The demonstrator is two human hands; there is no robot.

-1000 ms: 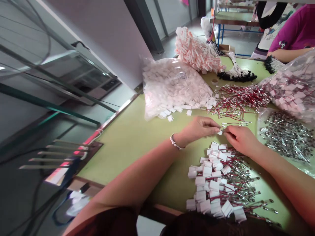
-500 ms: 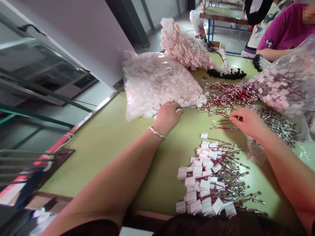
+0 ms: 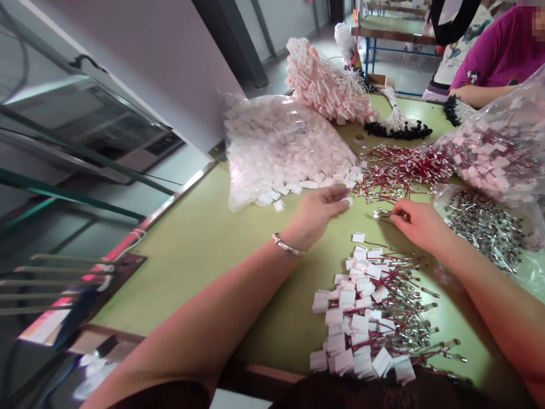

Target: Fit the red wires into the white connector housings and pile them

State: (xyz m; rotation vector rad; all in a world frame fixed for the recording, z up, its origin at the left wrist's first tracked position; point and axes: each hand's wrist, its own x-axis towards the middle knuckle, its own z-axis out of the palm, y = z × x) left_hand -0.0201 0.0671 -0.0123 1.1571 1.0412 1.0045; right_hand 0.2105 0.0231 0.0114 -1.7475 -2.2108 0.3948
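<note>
My left hand (image 3: 318, 215) is closed, a small white plastic connector housing (image 3: 350, 201) showing at its fingertips. Opposite it, my right hand (image 3: 418, 224) pinches a few short red wires (image 3: 382, 215) whose metal terminals point left towards the housing. A gap separates the housing from the terminals. Below my hands lies a heap of red wires with white housings (image 3: 360, 324) on their left ends. One such piece (image 3: 358, 237) sits at the top of that heap. Just beyond my hands spreads a pile of loose red wires (image 3: 409, 165).
A clear bag of white housings (image 3: 281, 142) lies at the back left, some spilling out. Behind are pink-white bundled parts (image 3: 323, 85) and black-ended white wires (image 3: 395, 122). Bags of wired pieces (image 3: 498, 147) and metal parts (image 3: 489, 227) stand right. A person in purple (image 3: 489, 57) sits opposite.
My left hand has moved right from the bag's edge towards my right hand, bringing a white housing. My right hand has gathered the red wires that lay spread out on the table.
</note>
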